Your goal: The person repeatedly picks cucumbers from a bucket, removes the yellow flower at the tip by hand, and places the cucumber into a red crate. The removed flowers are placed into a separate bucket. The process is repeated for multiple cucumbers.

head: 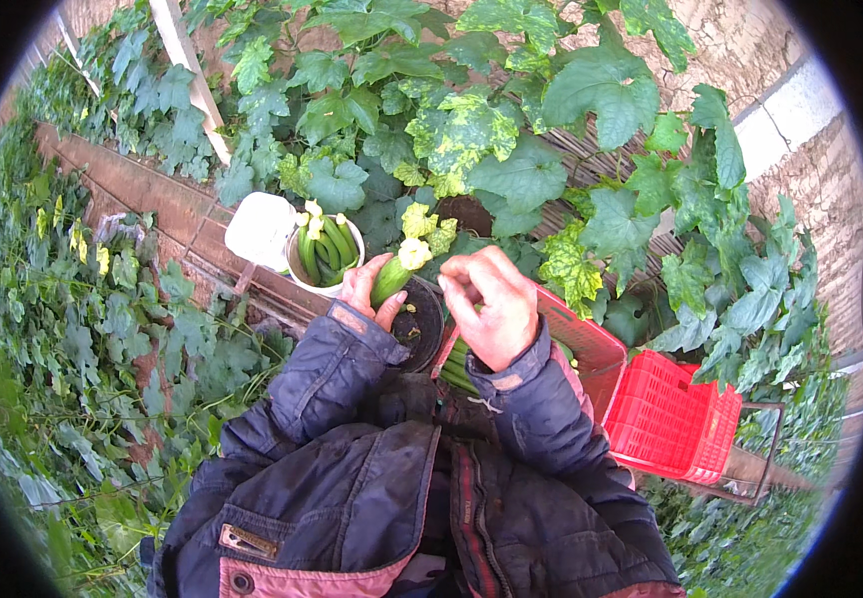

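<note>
My left hand (373,291) grips a green luffa gourd (392,279) that points up and away from me. At its far end sits a pale yellow blossom (414,254). My right hand (492,305) is just right of the blossom, thumb and fingers curled together; whether anything is pinched between them I cannot tell. Below the gourd stands a round black bucket (425,342) with small scraps inside. Beside my left hand, a white bucket (362,263) holds several flower-tipped gourds (332,245). Under my right forearm, more long green gourds (458,366) lie in a red crate (584,340), partly hidden.
A white container (259,230) adjoins the white bucket. Another red crate (670,415) rests on a metal frame (771,456) at right. Broad-leaved vines (517,176) crowd the far side and the left. A narrow brown ledge (154,190) runs off to the upper left, near a pale post (190,78).
</note>
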The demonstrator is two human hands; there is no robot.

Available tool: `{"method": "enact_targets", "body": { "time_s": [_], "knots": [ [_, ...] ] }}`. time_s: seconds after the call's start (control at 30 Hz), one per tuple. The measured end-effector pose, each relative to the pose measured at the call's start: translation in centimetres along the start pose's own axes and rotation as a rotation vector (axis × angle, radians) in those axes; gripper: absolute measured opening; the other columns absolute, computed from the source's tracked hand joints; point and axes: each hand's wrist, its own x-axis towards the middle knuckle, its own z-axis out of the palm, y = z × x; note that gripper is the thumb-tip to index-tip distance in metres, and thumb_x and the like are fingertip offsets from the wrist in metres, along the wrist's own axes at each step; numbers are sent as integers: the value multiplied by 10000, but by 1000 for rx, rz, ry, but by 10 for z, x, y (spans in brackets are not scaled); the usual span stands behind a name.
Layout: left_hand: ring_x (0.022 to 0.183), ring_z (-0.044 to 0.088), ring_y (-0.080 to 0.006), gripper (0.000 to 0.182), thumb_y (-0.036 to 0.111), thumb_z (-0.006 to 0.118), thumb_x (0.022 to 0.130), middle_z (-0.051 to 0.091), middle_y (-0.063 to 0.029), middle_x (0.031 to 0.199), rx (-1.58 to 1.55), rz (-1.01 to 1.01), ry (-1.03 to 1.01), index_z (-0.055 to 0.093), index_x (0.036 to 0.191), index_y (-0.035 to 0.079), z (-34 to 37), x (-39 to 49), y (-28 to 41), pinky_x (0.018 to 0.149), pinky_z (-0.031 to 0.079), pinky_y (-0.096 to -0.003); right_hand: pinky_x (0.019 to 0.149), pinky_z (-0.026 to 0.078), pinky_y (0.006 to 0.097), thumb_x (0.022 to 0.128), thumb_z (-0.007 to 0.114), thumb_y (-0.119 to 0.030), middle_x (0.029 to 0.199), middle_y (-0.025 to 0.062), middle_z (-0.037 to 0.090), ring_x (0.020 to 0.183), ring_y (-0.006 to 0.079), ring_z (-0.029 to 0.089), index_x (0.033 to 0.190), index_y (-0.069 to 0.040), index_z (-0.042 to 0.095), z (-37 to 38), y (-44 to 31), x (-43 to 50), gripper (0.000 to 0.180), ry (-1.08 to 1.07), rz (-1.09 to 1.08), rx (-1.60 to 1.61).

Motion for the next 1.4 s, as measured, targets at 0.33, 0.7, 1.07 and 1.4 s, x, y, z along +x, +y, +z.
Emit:
{"method": "enact_targets", "body": {
  "time_s": [0.33,0.7,1.07,1.4],
  "knots": [
    [1113,618,-394,641,168,835,830,618,-200,1190,46,15,-15,583,1418,114,-6,-1,3,978,507,-481,609,555,385,841,784,-37,884,81,668,703,287,703,932,-77,712,11,7,9,122,69,-143,-150],
    [1107,618,-392,632,167,830,831,614,-205,1189,41,-11,-27,586,1412,111,-3,-10,-3,981,506,-475,588,464,230,953,667,14,837,-9,569,640,58,536,981,-28,614,15,11,-2,73,95,69,104],
    [1278,620,-356,656,306,686,1029,613,-165,1400,-1351,-532,1,341,1581,228,-8,-13,-37,1055,518,-584,576,454,303,1062,615,-196,679,50,584,619,112,574,813,-24,623,25,47,-31,303,-302,224,259],
    [1389,528,-421,651,280,675,1028,534,-198,1507,-1827,-365,-79,357,1593,227,-46,-25,-71,1121,456,-665,733,549,269,975,738,-111,968,83,735,821,112,671,1175,13,694,79,74,-43,239,-387,339,379]
  ]
}}
